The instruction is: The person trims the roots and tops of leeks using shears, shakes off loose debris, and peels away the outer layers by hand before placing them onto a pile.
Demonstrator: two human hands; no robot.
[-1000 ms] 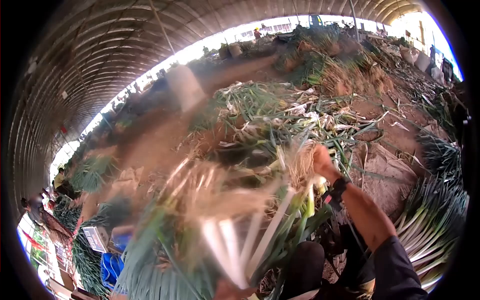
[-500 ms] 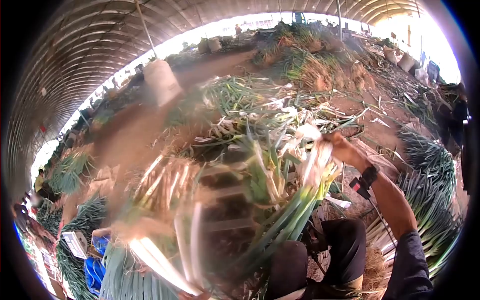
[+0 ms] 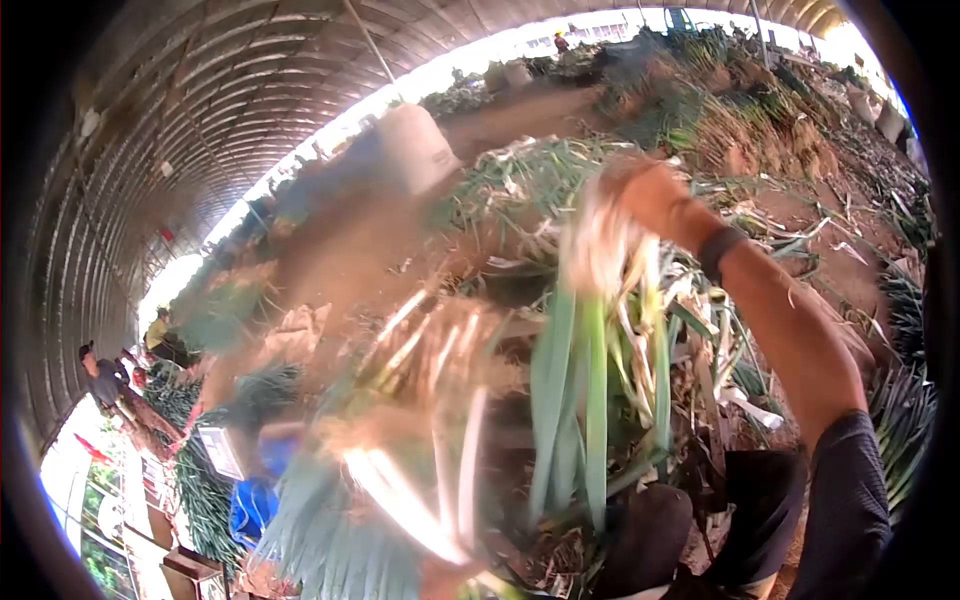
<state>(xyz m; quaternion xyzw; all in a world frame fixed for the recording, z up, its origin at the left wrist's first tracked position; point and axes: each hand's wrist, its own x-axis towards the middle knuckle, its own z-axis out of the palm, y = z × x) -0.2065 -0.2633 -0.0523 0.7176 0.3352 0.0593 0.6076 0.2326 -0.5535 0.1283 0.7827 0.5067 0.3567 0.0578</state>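
Observation:
My right hand [image 3: 638, 190] is raised in front of me, closed around the pale root end of a bunch of green onions [image 3: 596, 330]. Their long leaves hang down, and motion blurs both fingers and roots. At the bottom edge, my left hand [image 3: 446, 574] is partly cut off and blurred, and it appears closed on white green onion stalks [image 3: 395, 490]. Those stalks slant up and left from it, over a pile of green onions with wide leaves [image 3: 340, 545]. More stalks with brown roots [image 3: 440, 345] lie just beyond.
Stripped leaves [image 3: 520, 190] heap up ahead. A white sack-like object [image 3: 417, 150] stands beyond them. Onion piles [image 3: 770, 110] lie at the back right. To the left are a blue item [image 3: 254, 512], a pale box-like object [image 3: 221, 452] and a person [image 3: 105, 378]. My knees [image 3: 650, 530] are below.
My right hand has lifted up and away with its bunch, whose leaves now hang straighter. The view has turned left, so the scene sits farther right. My left hand stays low by the white stalks.

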